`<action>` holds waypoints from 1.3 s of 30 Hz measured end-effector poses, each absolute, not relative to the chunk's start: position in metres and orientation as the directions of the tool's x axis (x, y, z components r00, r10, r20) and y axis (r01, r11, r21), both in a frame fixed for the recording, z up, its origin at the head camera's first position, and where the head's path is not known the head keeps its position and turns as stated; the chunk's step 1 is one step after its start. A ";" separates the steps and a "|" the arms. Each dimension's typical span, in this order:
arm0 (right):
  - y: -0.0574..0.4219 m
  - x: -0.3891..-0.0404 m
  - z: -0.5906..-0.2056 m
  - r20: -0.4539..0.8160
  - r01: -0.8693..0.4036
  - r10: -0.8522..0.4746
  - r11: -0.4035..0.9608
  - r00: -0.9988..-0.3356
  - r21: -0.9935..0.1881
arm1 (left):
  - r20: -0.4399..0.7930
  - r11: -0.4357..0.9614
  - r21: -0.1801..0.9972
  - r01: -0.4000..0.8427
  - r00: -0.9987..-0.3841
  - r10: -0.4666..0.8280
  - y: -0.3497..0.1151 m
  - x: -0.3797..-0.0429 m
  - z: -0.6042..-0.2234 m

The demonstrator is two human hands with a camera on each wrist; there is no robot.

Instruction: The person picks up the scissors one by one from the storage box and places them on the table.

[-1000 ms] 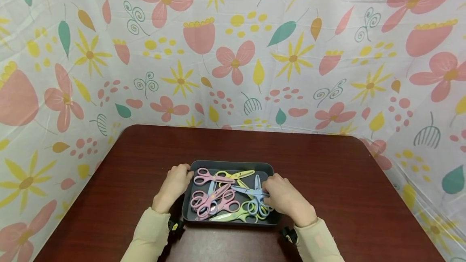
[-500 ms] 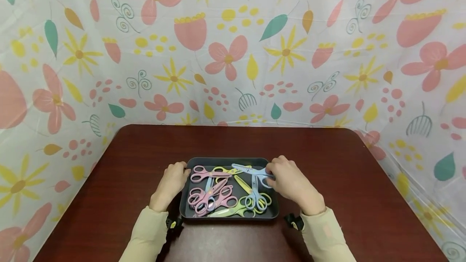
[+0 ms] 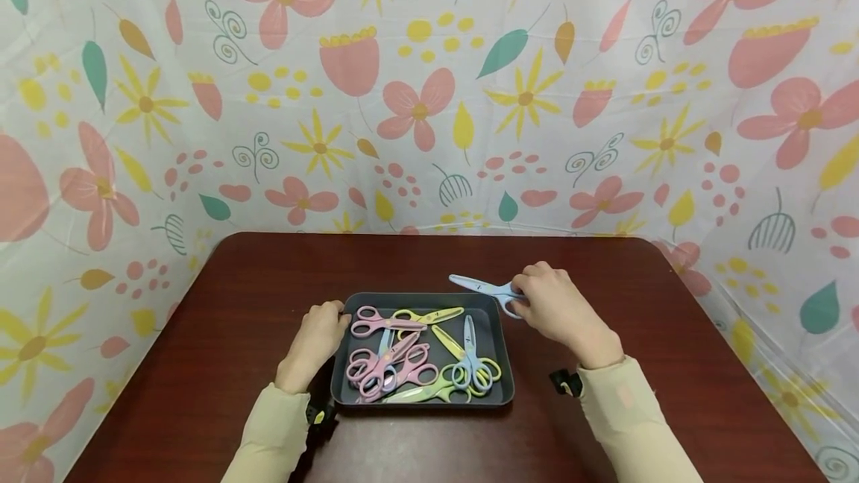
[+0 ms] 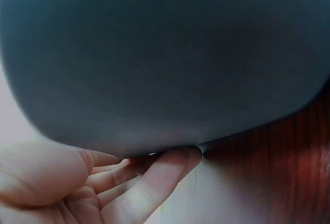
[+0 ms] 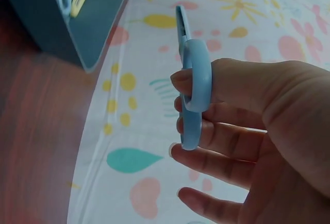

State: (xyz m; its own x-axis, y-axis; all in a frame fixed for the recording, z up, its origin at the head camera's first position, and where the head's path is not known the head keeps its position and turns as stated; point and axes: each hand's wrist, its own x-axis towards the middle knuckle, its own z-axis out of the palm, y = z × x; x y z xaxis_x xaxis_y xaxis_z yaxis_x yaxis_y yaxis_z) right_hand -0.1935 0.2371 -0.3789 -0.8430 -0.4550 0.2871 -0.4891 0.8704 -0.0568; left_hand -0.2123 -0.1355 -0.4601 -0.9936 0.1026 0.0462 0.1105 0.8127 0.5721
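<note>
My right hand (image 3: 558,305) holds a pair of light blue scissors (image 3: 478,285) by the handles, above the back right corner of a dark grey tray (image 3: 508,386). The right wrist view shows my thumb through one handle loop of the scissors (image 5: 201,74), fingers behind the other. At the tray's left side, my left hand (image 3: 317,338) grips the edge; close up, thumb and fingers (image 4: 154,183) meet at its wall. Inside the tray lie several scissors: pink scissors (image 3: 396,323), yellow scissors (image 3: 439,315), green scissors (image 3: 423,391) and more blue scissors (image 3: 470,349), some overlapping.
The tray rests near the middle front of a dark red-brown wooden table (image 3: 604,282). A white cloth (image 3: 429,43) with flower prints hangs behind the table and along both sides.
My right hand has lifted the light blue scissors out of the tray, moving up and to the right. The other blue scissors stay behind. My left hand keeps its place on the tray.
</note>
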 end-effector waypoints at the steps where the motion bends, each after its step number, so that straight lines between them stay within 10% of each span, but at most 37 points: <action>1: 0.240 -0.195 -0.378 0.282 -0.483 -0.449 0.873 -0.848 -0.061 | 0.048 0.813 0.572 0.112 -0.993 0.104 -0.135 -0.212 -0.461; 39: 0.323 -0.240 -0.403 0.265 -0.322 -0.266 0.926 -0.927 -0.197 | 0.041 0.817 0.567 0.108 -0.994 0.103 -0.135 -0.212 -0.462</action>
State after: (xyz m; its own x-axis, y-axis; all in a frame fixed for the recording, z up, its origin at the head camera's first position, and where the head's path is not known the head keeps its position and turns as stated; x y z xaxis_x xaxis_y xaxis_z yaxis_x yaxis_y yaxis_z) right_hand -0.2396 0.3225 -0.4029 -0.9268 -0.2664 0.2646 -0.3224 0.9259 -0.1971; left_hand -0.2120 -0.1348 -0.4619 -0.9938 0.1029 0.0410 0.1079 0.8166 0.5670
